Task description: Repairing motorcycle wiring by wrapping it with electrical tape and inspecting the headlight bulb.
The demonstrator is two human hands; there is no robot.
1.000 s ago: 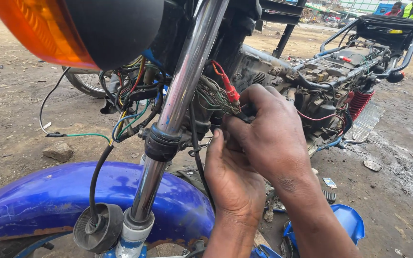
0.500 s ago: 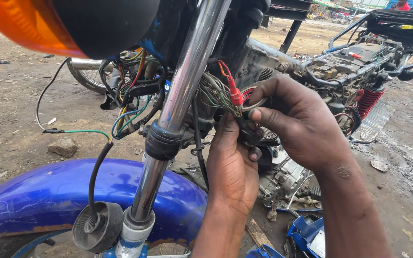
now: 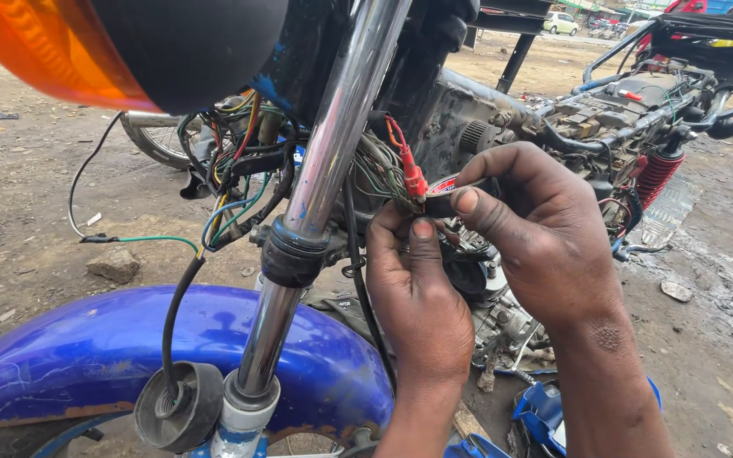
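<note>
In the head view, the left hand (image 3: pixel 422 309) pinches a bundle of wires (image 3: pixel 382 174) with thumb and fingers closed on it. The right hand (image 3: pixel 545 233), at three o'clock from the left one, is closed on a roll of tape (image 3: pixel 444 187) touching the bundle. The wires sit just right of the chrome fork tube (image 3: pixel 332 136). The blue fender (image 3: pixel 112 348) lies at seven o'clock.

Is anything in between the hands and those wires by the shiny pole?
No. Both the left hand and right hand already touch the wire bundle and its red connector. The chrome fork tube stands just left, not between.
</note>
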